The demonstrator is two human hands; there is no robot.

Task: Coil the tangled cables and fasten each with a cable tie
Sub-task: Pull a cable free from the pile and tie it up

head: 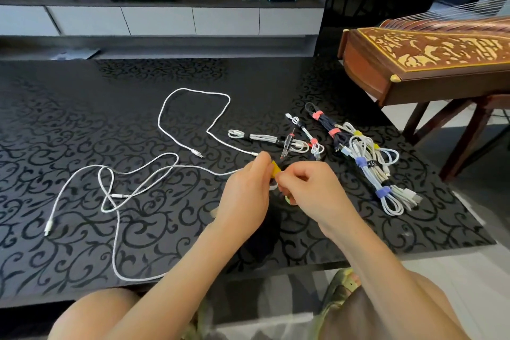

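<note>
Both hands are pinching a yellow cable tie (275, 169) between them, just above the dark patterned table (82, 124). From where I stand, the left hand (245, 196) holds one side with curled fingers and the right hand (311, 190) holds the other. A long white cable (117, 229) lies loose on the table to the left and runs up to the left hand. Tied cable bundles (369, 168) lie in a pile on the right.
</note>
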